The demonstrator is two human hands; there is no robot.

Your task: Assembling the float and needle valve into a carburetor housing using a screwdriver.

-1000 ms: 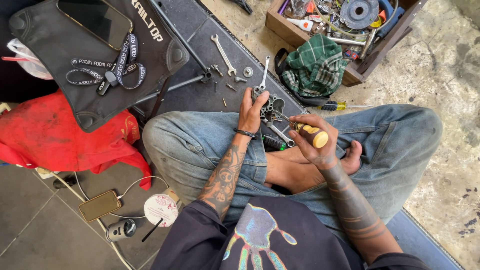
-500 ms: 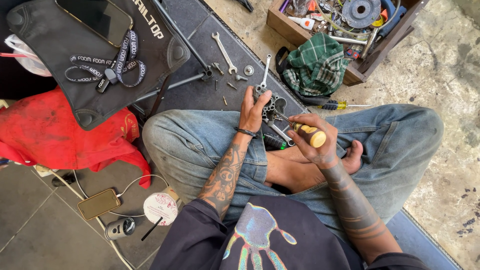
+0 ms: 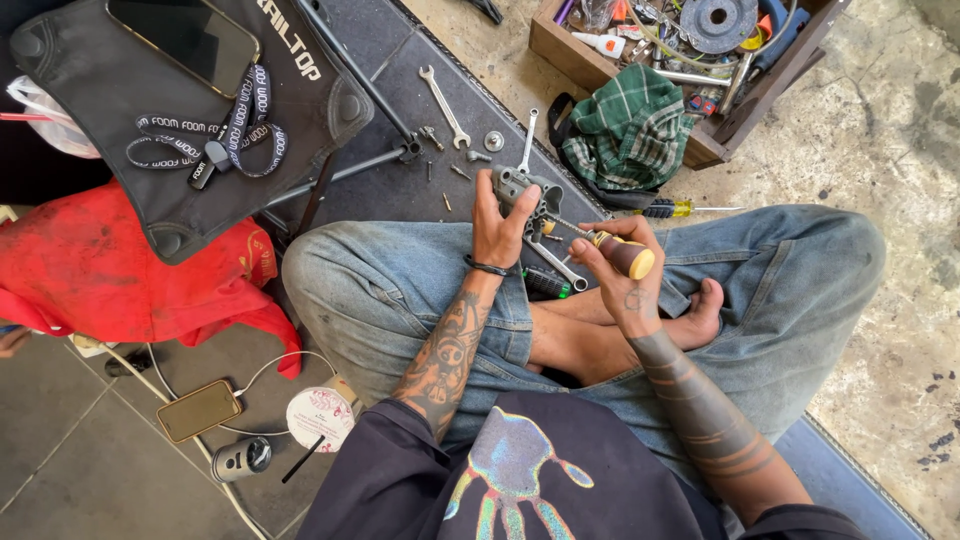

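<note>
I see my left hand [image 3: 497,228] clasping the grey metal part [image 3: 524,190] over my knee, the part jutting past its fingertips. Just beside it, my right hand [image 3: 612,268] grips a yellow-handled screwdriver [image 3: 620,255], tip against the part.

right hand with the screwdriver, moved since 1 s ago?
No. The right hand holds the yellow-handled screwdriver at the same spot over the jeans, beside the grey metal part.
</note>
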